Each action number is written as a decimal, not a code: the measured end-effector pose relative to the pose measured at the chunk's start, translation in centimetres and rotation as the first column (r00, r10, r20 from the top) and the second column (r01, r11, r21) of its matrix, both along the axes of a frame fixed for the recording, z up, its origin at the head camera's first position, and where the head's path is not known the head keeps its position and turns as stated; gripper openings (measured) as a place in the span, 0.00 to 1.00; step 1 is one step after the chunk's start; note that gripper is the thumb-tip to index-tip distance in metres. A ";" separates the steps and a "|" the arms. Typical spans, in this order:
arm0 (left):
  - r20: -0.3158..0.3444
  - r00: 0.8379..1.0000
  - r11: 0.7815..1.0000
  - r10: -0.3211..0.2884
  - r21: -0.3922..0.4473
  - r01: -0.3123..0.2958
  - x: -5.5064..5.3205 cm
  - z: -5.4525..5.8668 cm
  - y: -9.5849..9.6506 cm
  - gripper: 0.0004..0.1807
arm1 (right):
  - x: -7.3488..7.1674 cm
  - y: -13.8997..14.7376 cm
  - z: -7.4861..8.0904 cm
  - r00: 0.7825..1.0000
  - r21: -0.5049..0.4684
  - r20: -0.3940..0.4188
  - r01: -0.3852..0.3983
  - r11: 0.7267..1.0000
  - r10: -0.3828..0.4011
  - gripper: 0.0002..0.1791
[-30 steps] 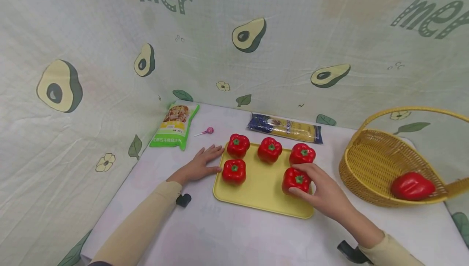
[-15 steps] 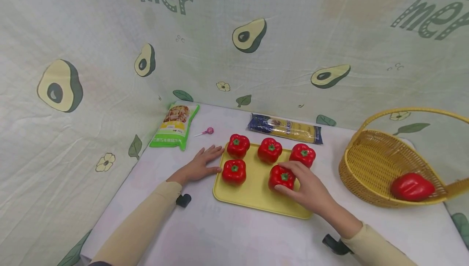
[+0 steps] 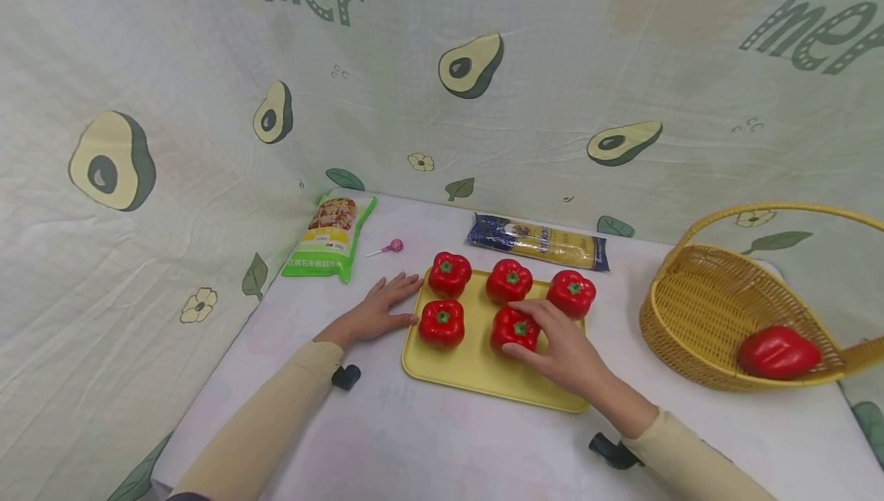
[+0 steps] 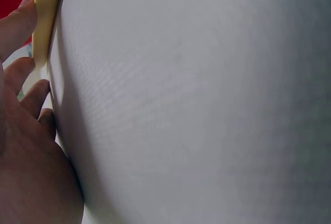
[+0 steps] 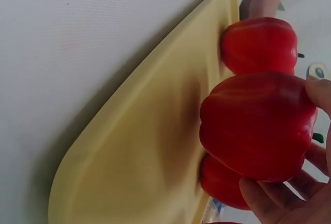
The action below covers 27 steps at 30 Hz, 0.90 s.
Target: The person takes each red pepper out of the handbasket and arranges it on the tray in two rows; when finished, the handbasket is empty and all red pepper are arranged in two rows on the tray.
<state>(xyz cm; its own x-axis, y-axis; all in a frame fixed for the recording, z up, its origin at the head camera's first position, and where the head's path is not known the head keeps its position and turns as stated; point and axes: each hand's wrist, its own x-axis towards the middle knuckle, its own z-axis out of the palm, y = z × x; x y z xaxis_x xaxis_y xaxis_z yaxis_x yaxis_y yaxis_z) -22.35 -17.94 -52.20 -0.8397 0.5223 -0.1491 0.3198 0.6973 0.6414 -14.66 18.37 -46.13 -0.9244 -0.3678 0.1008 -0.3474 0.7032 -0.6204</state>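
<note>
A yellow tray (image 3: pixel 476 380) bears several red bell peppers. My right hand (image 3: pixel 561 347) grips one bell pepper (image 3: pixel 515 330) between thumb and fingers, over the middle of the tray's near half; the right wrist view shows this held bell pepper (image 5: pixel 258 125) close up. Behind it stand a middle bell pepper (image 3: pixel 509 281) and a right bell pepper (image 3: pixel 571 293). Two more, a back-left bell pepper (image 3: pixel 450 275) and a front-left bell pepper (image 3: pixel 442 324), stand at the left side. With fingers spread, my left hand (image 3: pixel 376 311) rests against the tray's left edge; the left wrist view shows its fingertips there.
A wicker basket (image 3: pixel 673 332) with a tall handle holds another red pepper (image 3: pixel 779 352) at the right. Behind the tray lies a pasta packet (image 3: pixel 539 242). A green food bag (image 3: pixel 331 236) and a lollipop (image 3: pixel 395 245) lie at the back left, before a printed cloth.
My right hand has carried the gripped bell pepper leftward, from the tray's right side to near its middle. The left hand has stayed in place at the tray's edge.
</note>
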 end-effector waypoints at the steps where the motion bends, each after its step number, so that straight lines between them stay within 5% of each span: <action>1: -0.001 1.000 1.000 -0.002 0.005 0.002 0.0 0.0 0.0 0.44 | 0.0 -0.1 -0.1 1.000 -0.005 0.002 -0.002 1.000 0.002 0.37; 27: -0.008 1.000 1.000 -0.007 0.006 0.008 -0.1 -0.2 -0.1 0.43 | -0.2 -1.2 -0.6 0.999 -0.012 0.047 -0.018 1.000 0.019 0.43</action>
